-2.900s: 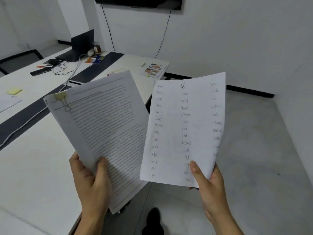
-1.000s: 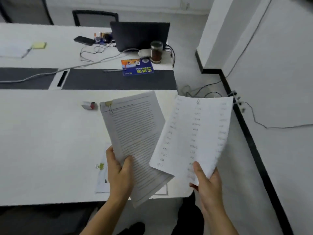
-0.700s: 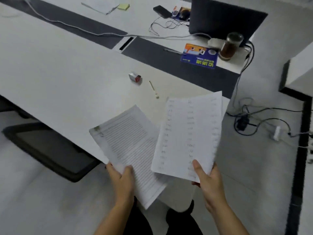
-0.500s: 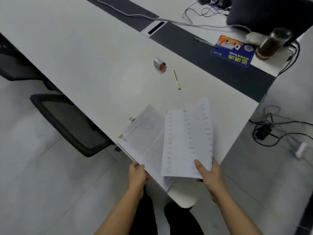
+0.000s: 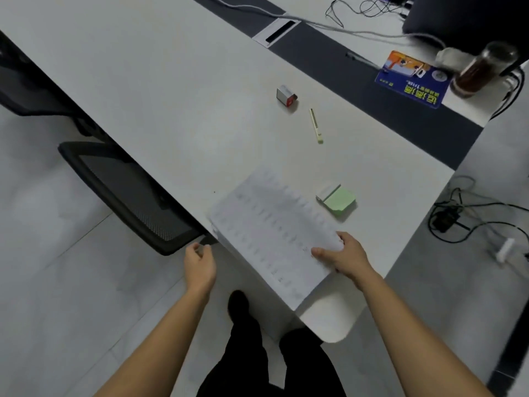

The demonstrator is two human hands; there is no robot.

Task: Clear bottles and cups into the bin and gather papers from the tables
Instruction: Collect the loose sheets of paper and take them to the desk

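The head view looks down at a white bench [image 5: 171, 90] with a person standing at its near corner. The papers [image 5: 274, 239] lie flat on the bench near that corner, and their near left side sticks out a little past the edge. The right hand [image 5: 342, 257] rests on the right side of the papers, with its fingers [image 5: 337, 239] curled over the edge and its thumb on top, so it grips them. The left hand [image 5: 200, 266] is off the papers, just to their left over the floor, and its fingers are loosely curled and hold nothing. Just to the right of the papers lies a green note pad [image 5: 337, 200]. Farther off on the bench lie a thin pale pen [image 5: 315, 126] and a small box [image 5: 286, 96] with a red end. At the far right a blue card [image 5: 412, 80] lies on a dark strip, and a jar [image 5: 483, 71] of brown drink stands beside it. A black chair [image 5: 126, 193] is tucked in at the left of the bench. Cables [image 5: 463, 216] lie on the floor at the right.
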